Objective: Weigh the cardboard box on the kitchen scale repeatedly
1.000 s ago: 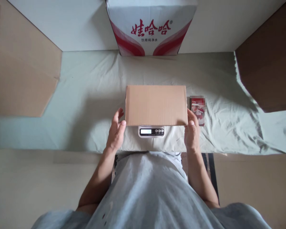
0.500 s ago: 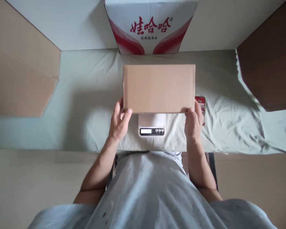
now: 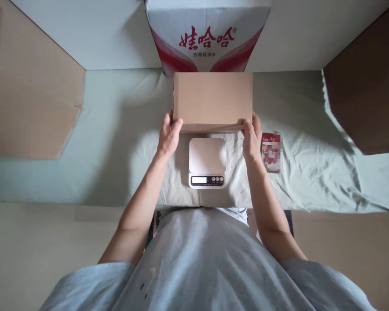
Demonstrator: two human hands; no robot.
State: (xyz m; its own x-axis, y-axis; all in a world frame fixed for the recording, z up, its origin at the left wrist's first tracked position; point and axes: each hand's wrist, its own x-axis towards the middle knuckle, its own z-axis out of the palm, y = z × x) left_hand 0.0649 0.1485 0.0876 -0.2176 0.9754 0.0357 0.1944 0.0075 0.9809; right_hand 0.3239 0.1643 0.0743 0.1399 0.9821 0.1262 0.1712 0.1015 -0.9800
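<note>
With left hand [image 3: 169,137] and right hand [image 3: 252,139], holds cardboard box [image 3: 213,98] by opposite ends, just beyond white scale [image 3: 207,156] on pale green cloth [image 3: 311,177]

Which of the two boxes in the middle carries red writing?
The white box at the back: red characters cross its front, whereas the brown box in front shows no writing.

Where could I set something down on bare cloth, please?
Bare cloth lies between the left cardboard and the left hand, and between the red item and the right cardboard. The middle is crowded: scale, held box and right hand.
</note>
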